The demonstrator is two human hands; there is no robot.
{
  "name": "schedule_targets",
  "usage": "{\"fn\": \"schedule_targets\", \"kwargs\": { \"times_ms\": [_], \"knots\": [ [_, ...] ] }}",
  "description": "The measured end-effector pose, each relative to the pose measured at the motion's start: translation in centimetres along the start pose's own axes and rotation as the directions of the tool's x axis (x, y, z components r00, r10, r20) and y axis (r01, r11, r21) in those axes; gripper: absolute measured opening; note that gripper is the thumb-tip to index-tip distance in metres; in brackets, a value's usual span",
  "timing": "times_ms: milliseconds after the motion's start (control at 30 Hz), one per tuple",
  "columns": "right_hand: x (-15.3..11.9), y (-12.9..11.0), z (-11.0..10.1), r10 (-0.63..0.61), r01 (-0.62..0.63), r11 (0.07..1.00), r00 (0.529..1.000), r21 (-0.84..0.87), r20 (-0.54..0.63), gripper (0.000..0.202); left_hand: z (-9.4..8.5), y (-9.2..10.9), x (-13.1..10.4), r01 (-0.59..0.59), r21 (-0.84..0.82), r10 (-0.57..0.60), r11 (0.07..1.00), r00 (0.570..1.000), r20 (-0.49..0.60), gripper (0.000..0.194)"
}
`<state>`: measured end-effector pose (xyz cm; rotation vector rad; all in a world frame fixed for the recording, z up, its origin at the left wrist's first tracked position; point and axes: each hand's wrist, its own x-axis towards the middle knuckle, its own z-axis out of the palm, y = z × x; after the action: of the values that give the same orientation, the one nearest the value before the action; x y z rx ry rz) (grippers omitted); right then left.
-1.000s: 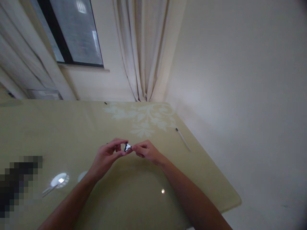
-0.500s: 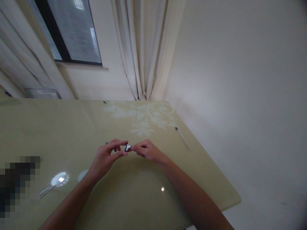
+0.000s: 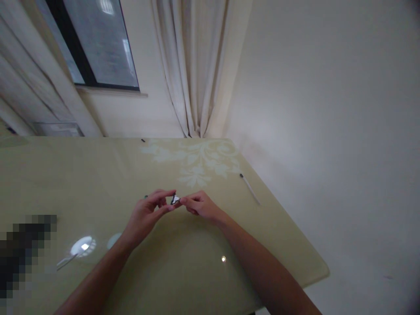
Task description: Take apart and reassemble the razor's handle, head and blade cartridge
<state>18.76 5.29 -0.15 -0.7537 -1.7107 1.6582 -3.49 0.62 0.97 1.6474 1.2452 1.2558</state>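
Note:
Between my two hands, above the middle of the table, is a small black and white object (image 3: 175, 199), too small to name. My left hand (image 3: 151, 211) pinches its dark edge between thumb and fingertips. From the other side, the closed fingertips of my right hand (image 3: 200, 203) touch its right end. A thin white stick with a black tip (image 3: 251, 190) lies on the table to the right of my hands.
The pale green glossy table (image 3: 278, 245) has a wall along its right side. A small dark piece (image 3: 143, 140) lies near its far edge. At the left are a thin pale strand (image 3: 67, 261) and a blurred-out dark shape (image 3: 22, 249).
The small object has tilted slightly between my fingers, and my left thumb has shifted a little along its lower side. Both hands otherwise stay in place.

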Motion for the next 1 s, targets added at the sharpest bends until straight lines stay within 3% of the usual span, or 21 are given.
{"fn": "schedule_targets", "kwargs": {
  "times_ms": [133,300,433,500,600,700,767,867,1000],
  "knots": [
    [0.0,0.3,-0.3,-0.016,0.015,1.0,1.0,0.022,0.027,0.058,-0.1,0.2,0.0,0.033,-0.038,-0.032,0.999,0.998,0.045,0.039],
    [0.2,0.6,0.0,-0.008,0.009,0.998,1.0,-0.068,0.016,0.058,0.0,0.1,0.1,0.081,-0.057,-0.076,0.995,0.993,0.086,0.047],
    [0.7,-0.6,-1.1,-0.126,0.079,0.948,0.983,-0.308,-0.136,0.053,-0.8,-0.8,0.9,0.11,0.063,-0.111,0.992,0.994,0.021,0.056],
    [0.6,-1.4,-3.1,-0.227,0.087,0.9,0.93,-0.427,-0.29,0.045,-1.5,-1.6,1.5,0.118,0.157,-0.111,0.981,0.993,-0.05,0.06],
    [-0.6,-2.0,-7.3,-0.291,0.003,0.846,0.84,-0.533,-0.458,0.038,-2.3,-2.9,2.4,0.107,0.309,-0.071,0.945,0.99,-0.124,0.063],
    [-2.7,-1.2,-11.5,-0.307,-0.16,0.744,0.78,-0.649,-0.545,0.03,-2.3,-3.8,2.9,0.128,0.478,-0.072,0.869,0.988,-0.133,0.061],
    [-4.3,-0.3,-13.5,-0.303,-0.331,0.641,0.72,-0.693,-0.624,0.026,-1.8,-4.1,3.0,0.156,0.543,-0.091,0.825,0.985,-0.144,0.059],
    [-6.0,0.8,-15.4,-0.298,-0.441,0.593,0.657,-0.674,-0.692,0.027,-0.8,-4.1,3.2,0.202,0.599,-0.11,0.775,0.976,-0.186,0.057],
    [-7.0,1.2,-16.7,-0.306,-0.522,0.547,0.603,-0.654,-0.737,0.03,-0.1,-3.5,3.3,0.249,0.764,-0.096,0.596,0.966,-0.24,0.057]
  ]
}}
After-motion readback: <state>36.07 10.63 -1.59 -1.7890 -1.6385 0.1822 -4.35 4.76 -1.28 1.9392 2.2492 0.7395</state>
